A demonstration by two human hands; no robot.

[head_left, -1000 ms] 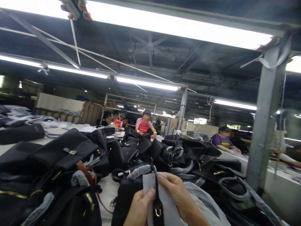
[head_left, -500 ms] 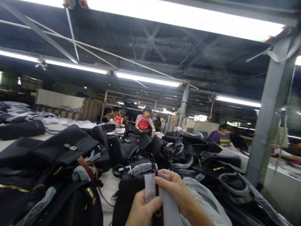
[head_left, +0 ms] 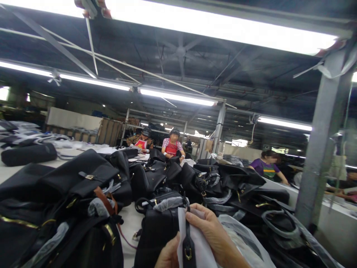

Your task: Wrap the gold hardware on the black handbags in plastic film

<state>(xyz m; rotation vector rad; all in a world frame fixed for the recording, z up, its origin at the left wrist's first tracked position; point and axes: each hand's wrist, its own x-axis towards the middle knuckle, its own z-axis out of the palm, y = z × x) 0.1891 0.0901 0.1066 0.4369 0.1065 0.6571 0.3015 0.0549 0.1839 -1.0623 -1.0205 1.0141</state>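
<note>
Head view: since a second ago the black strap (head_left: 188,238) (gold ring low down) is kept pinched with white paper (head_left: 200,249) by right hand (head_left: 214,234), left hand (head_left: 169,255) sunk lower, closed beside it, over the tabletop's near edge.

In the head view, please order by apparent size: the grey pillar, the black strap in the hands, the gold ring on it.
1. grey pillar, largest.
2. black strap, though it is nearest the camera.
3. gold ring, smallest.

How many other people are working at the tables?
3, maybe more hidden. One person in a red apron sits far across the black bags, another person in a dark cap beside them on the left, and one person in purple on the right.
</note>
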